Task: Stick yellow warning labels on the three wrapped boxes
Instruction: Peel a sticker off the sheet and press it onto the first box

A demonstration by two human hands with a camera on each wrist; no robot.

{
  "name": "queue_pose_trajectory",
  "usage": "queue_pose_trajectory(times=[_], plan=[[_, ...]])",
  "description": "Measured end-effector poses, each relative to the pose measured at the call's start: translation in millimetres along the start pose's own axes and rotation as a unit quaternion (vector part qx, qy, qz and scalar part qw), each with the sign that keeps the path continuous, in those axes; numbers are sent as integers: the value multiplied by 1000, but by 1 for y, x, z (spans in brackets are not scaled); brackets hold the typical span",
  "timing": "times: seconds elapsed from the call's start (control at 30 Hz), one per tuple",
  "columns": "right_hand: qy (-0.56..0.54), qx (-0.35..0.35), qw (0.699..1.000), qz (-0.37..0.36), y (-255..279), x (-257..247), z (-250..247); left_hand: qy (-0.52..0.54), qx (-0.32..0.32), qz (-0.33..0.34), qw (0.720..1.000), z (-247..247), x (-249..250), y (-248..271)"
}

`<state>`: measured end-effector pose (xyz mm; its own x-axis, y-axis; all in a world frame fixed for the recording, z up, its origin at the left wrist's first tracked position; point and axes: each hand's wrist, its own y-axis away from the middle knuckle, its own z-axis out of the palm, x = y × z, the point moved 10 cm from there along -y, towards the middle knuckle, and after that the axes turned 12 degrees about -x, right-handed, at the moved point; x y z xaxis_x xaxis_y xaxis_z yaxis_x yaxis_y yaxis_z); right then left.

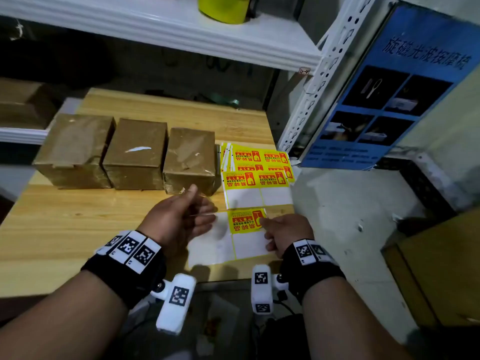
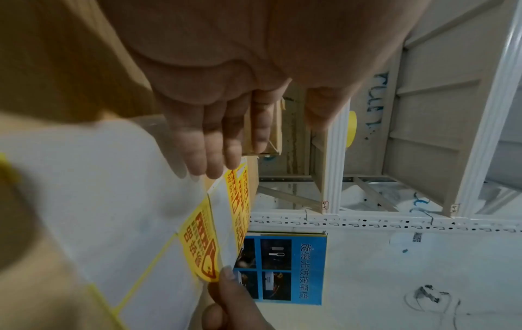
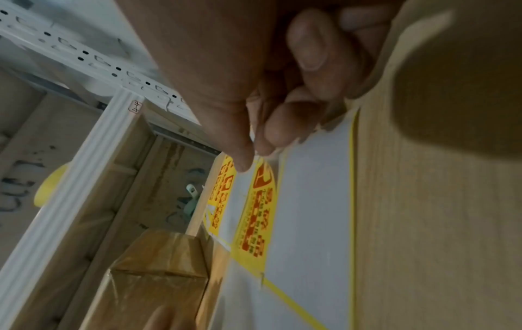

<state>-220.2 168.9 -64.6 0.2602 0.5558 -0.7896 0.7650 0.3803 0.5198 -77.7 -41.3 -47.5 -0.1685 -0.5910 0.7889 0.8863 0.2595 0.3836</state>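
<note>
Three brown wrapped boxes [image 1: 75,149] [image 1: 135,154] [image 1: 191,159] stand in a row on the wooden table [image 1: 78,224]; none shows a label. In front of them lies a backing sheet [image 1: 220,245] with one yellow warning label [image 1: 244,220] on it. My left hand [image 1: 202,206] is open, and its straight fingers [image 2: 203,156] press on the sheet's left part. My right hand [image 1: 267,226] pinches the label's [image 3: 254,223] near right corner, its other fingers curled. A stack of label sheets [image 1: 259,162] lies right of the boxes.
A white shelf [image 1: 181,35] overhangs the table and carries a yellow tape roll [image 1: 223,9]. A perforated metal upright [image 1: 319,81] and a blue poster [image 1: 384,100] stand at the right. The table ends just right of the sheets. A cardboard box [image 1: 441,268] sits on the floor.
</note>
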Motion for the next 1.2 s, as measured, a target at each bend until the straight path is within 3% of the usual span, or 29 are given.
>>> queue_pose_trajectory(times=[0.1, 0.2, 0.3, 0.53, 0.97, 1.2], plan=[[30, -5, 1000, 4, -1, 1, 2, 3, -18, -78, 997, 3, -16, 0], [18, -2, 1000, -10, -2, 0, 5, 5, -27, -102, 994, 6, -23, 3], [10, 23, 999, -25, -1, -4, 1, -2, -26, -100, 995, 7, -23, 4], [-113, -19, 993, 15, 0, 6, 14, 1, -27, -120, 992, 4, -25, 6], [-222, -159, 958, 88, 10, -1, 33, -13, -27, -133, 991, 1, -25, 7], [-251, -139, 955, 76, 18, -4, 31, -33, -25, -131, 991, 1, -25, 7]])
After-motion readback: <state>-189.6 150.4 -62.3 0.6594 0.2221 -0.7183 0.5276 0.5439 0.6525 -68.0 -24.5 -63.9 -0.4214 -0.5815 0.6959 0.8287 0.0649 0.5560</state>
